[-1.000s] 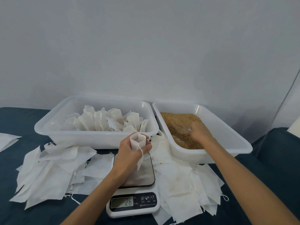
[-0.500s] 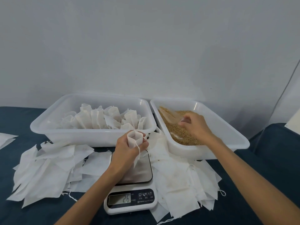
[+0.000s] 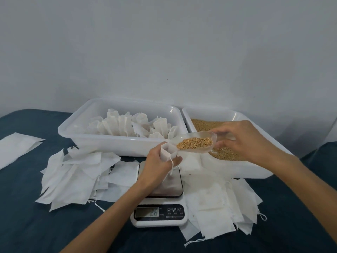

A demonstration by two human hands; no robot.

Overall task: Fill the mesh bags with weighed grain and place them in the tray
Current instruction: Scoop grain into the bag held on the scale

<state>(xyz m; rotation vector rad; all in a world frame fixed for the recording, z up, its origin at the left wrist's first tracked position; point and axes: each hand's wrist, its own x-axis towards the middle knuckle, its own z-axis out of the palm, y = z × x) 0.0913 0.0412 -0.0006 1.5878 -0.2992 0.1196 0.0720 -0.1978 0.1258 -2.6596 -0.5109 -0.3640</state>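
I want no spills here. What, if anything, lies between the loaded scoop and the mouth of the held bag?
Nothing visible. The scoop in the right hand has its tip at the open mouth of the mesh bag, which the left hand holds above the scale.

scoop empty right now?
No, the clear scoop in the right hand carries a pile of grain, its tip at the mouth of the mesh bag.

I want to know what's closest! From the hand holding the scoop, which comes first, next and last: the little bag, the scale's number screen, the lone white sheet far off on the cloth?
Measured from the right hand in the head view:
1. Little bag, just past the scoop's tip, held in the left hand.
2. Scale's number screen, lower down, toward the camera.
3. Lone white sheet, far left on the cloth.
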